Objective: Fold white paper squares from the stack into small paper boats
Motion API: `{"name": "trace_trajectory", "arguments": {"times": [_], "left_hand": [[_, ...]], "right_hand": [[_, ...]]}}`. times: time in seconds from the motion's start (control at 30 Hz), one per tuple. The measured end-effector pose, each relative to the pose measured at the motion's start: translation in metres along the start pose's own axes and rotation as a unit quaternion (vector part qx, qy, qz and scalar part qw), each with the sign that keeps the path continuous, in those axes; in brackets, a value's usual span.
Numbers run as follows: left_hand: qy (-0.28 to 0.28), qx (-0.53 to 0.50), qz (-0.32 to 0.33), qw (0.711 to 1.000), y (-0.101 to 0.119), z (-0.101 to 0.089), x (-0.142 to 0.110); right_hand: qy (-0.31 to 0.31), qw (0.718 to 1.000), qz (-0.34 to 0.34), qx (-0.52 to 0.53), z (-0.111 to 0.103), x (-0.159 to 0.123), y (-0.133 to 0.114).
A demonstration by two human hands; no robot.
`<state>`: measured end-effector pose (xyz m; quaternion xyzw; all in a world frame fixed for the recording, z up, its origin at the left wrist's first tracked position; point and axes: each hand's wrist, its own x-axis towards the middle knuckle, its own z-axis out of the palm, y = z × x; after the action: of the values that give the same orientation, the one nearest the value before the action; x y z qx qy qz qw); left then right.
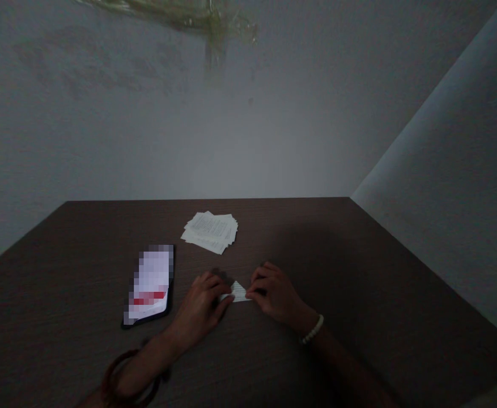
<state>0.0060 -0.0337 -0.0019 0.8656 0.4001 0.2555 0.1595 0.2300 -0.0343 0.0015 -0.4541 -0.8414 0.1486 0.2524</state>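
Note:
Between my two hands is a small folded piece of paper (239, 293), white with printed lines and roughly triangular in outline. My left hand (201, 300) pinches its left end between thumb and fingers. At the right corner, the thumb and index finger of my right hand (276, 292) close on the same paper. The paper is low over the tabletop; I cannot tell whether it touches the wood. My fingers cover both ends of it.
A loose stack of printed papers (211, 231) lies beyond my hands on the dark wooden table (286, 351). To the left is a phone (152, 283) with a lit, blurred screen. A grey wall (248, 147) rises behind the table, and another surface slopes along the right.

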Motion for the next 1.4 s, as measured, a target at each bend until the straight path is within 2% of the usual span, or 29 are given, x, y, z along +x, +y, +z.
{"name": "trace_trajectory", "arguments": {"times": [0.27,0.5,0.6,0.77,0.97,1.1,1.2,1.4], "left_hand": [[-0.009,-0.004,-0.005,1.0,0.002,-0.001,0.001],[-0.007,0.01,0.004,1.0,0.003,-0.002,0.0],[-0.02,0.046,0.031,0.998,0.007,-0.004,-0.002],[-0.053,0.117,0.121,0.984,0.008,-0.005,-0.005],[-0.057,0.137,0.144,0.978,0.007,-0.003,-0.005],[-0.054,0.134,0.134,0.98,0.011,-0.004,-0.005],[-0.057,0.134,0.135,0.98,0.012,-0.003,-0.005],[-0.049,0.132,0.147,0.979,0.009,0.001,-0.006]], "right_hand": [[-0.007,0.999,-0.019,-0.042,-0.001,0.0,-0.001],[-0.011,0.999,-0.017,-0.034,-0.002,-0.001,-0.002],[-0.012,0.999,-0.019,-0.036,-0.002,-0.002,-0.002],[-0.014,0.998,-0.023,-0.048,-0.004,-0.003,-0.003],[-0.006,0.997,-0.027,-0.07,-0.001,-0.004,-0.002],[0.004,0.989,-0.075,-0.126,-0.006,-0.009,-0.005],[-0.021,0.977,-0.126,-0.169,-0.01,-0.014,-0.009],[-0.05,0.96,-0.152,-0.23,-0.01,-0.023,-0.012]]}}
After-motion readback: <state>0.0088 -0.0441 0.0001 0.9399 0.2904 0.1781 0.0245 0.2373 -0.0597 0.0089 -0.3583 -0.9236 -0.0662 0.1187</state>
